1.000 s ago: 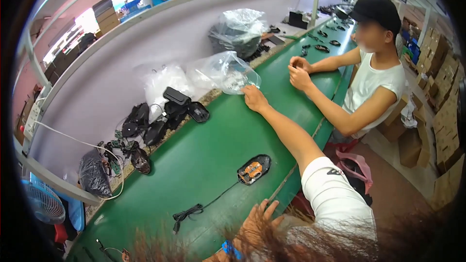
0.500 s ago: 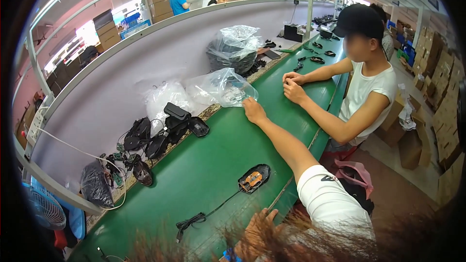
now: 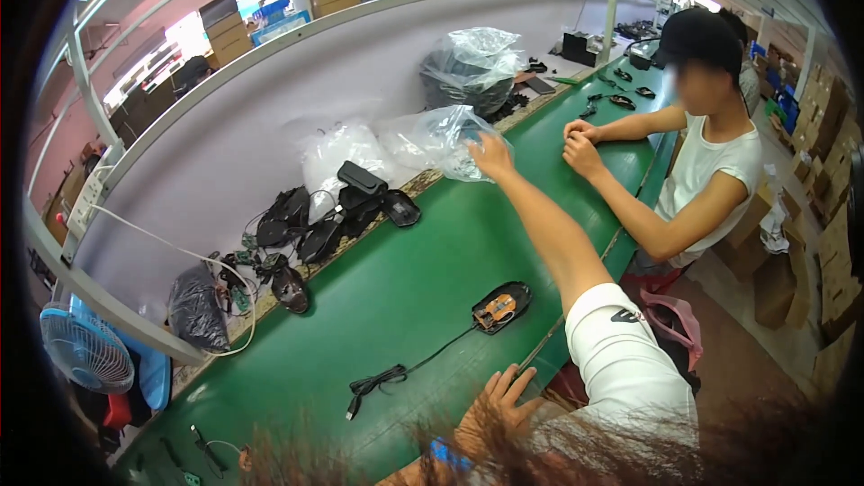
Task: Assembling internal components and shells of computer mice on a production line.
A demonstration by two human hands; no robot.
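Note:
My right arm is stretched out over the green bench [image 3: 396, 279]. My right hand [image 3: 490, 159] is at the mouth of a clear plastic bag [image 3: 447, 137], its fingers apart and partly behind the film. Small contents inside the bag are too blurred to name. Close to the near edge of the bench, my left hand [image 3: 500, 403] rests with fingers spread, and a blue band [image 3: 448, 453] is round its wrist. Just beyond it lies an opened computer mouse [image 3: 500, 308], a black shell with an orange-brown inside. Its cable [image 3: 378, 380] lies bundled to the left, plug outward.
Along the back ledge are black mouse parts [image 3: 362, 202], a black plastic bag [image 3: 198, 309] and a large clear bag of dark parts [image 3: 472, 72]. A co-worker [image 3: 711, 153] sits at the right, hands over the bench. A fan [image 3: 85, 348] stands at the left.
My right hand has moved from the bag's near edge in to its mouth, its fingers now apart. More of my left hand shows. The whole view has shifted, so things appear further right.

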